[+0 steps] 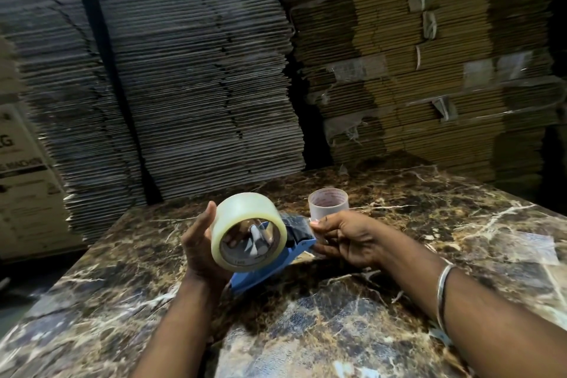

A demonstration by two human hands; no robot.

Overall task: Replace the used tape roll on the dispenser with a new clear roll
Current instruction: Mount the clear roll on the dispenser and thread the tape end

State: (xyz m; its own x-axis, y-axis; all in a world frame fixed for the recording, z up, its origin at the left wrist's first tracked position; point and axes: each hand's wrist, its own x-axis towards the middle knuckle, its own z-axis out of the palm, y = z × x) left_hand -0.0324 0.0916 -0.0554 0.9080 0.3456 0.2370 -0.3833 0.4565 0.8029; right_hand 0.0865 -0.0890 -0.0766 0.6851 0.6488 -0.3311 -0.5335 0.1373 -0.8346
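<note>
New clear roll (249,230) sits on the blue dispenser (270,264), above the tabletop's (337,316) middle. Left hand (199,242) fingers cup its slick, stiff rim; right hand (346,239) pinches the dispenser's front. Empty core (327,204) stands behind.

Dark marble-pattern table (399,301), brown with white veining. Only item sitting directly on it: empty tape core (327,203), upright, just beyond the right hand (346,239) gripping the dispenser. Stacked flat cartons (184,86) butt against the table's far edge.
</note>
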